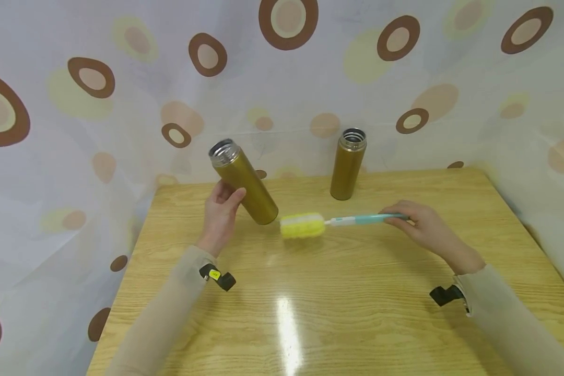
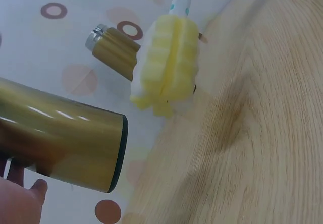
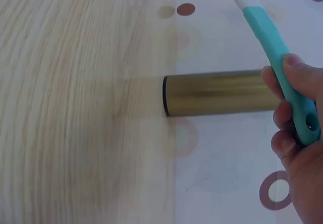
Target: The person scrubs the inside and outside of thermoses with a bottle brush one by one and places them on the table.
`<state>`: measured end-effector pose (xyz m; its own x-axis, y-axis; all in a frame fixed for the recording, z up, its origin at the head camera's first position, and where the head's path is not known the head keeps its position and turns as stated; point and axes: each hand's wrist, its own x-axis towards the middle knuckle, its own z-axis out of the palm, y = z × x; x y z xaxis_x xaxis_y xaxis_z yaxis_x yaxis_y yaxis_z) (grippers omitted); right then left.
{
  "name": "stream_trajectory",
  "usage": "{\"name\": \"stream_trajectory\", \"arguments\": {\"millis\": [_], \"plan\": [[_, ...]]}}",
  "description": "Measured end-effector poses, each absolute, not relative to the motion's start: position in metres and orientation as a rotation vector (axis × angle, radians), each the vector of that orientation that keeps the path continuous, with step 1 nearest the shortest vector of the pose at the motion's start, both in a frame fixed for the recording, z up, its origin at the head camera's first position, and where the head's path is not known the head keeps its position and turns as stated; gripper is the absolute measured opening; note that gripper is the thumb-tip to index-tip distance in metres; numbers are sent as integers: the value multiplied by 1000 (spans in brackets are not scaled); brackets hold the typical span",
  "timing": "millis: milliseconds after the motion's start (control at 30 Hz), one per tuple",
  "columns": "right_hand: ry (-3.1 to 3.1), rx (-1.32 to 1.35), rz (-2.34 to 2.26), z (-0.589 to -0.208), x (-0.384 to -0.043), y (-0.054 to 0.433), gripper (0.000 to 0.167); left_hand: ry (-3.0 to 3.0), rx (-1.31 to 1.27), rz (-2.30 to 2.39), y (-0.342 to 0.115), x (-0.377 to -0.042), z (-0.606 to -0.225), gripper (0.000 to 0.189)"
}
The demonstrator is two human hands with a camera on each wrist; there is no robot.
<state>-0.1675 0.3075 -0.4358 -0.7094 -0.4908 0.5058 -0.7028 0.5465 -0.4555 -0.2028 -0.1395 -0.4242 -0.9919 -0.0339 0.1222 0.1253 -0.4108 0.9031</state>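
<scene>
My left hand (image 1: 221,214) grips a gold thermos bottle (image 1: 246,185) around its side. The bottle is lidless and tilted, its steel mouth up and to the left. In my right hand (image 1: 415,225) is the turquoise handle of a bottle brush (image 1: 303,225), held level above the table. Its yellow and white sponge head points left, beside the base of the held bottle and apart from it. A second gold thermos bottle (image 1: 348,164), also lidless, stands upright behind the brush. In the right wrist view, thumb and fingers curl round the handle (image 3: 272,42) near its end hole.
A wooden table (image 1: 338,303) lies under both hands, with a bright light reflection near its front. Behind it and at both sides hangs a white sheet (image 1: 282,78) with brown and yellow circles. Each sleeve has a black wrist strap (image 1: 218,277).
</scene>
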Motion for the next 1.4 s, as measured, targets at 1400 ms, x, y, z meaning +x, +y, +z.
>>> {"name": "stream_trajectory", "arguments": {"millis": [1400], "plan": [[-2681, 211, 1472, -422, -139, 373, 30, -1917, 187, -2122, -242, -240, -443, 67]]}}
